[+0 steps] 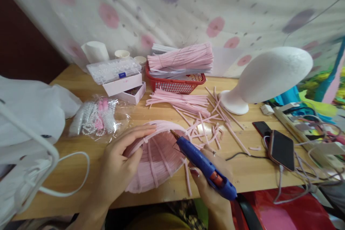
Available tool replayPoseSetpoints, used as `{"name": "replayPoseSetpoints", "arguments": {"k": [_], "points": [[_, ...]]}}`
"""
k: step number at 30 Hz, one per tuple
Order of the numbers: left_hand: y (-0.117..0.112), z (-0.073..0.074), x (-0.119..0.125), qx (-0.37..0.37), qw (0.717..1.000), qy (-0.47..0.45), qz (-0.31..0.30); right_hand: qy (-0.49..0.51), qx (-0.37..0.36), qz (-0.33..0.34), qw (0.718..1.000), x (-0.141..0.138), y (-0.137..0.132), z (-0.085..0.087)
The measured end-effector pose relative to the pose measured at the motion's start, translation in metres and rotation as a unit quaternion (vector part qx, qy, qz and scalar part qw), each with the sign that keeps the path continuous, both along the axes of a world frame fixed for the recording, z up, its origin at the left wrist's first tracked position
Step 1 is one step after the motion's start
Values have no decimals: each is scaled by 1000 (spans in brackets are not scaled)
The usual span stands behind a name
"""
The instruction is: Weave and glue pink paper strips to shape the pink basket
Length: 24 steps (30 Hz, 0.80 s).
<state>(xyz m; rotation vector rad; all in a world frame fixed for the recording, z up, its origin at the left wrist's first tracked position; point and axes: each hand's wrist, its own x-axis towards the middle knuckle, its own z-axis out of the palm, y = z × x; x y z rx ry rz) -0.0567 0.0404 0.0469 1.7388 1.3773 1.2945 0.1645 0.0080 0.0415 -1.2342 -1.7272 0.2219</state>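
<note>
Here, wooden tabletop below glue gun, floral backdrop.

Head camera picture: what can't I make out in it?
Head view:
Pink ribbed bowl-shaped piece: rim partly covered by the left hand.
Right hand: partly hidden behind the blue plastic glue gun.
White cloth-like bundle: cut by left edge.
Boxed, round white beads: too small to count.

One camera noted, worn on the person's head. From my place in the room, I record it facing forward and down across the wooden table, whose near edge crosses low in view, rising slightly rightward. The left hand and right hand lie close, below centre. Flowered cloth, farther off, backs the upper field.
</note>
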Motion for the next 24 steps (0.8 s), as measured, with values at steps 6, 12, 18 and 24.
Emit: {"name": "replayPoseSetpoints", "arguments": {"k": [6, 12, 18, 24], "points": [[0, -1, 0, 1, 1000, 1, 2, 4, -2, 10, 1000, -5, 0, 2], [2, 3, -1, 5, 1000, 5, -1, 14, -18, 28, 999, -8, -1, 3], [0, 3, -1, -6, 1000, -9, -4, 9, -14, 2, 1000, -2, -2, -2], [-1, 1, -1, -13, 1000, -5, 1, 5, -10, -8, 1000, 0, -2, -4]]}}
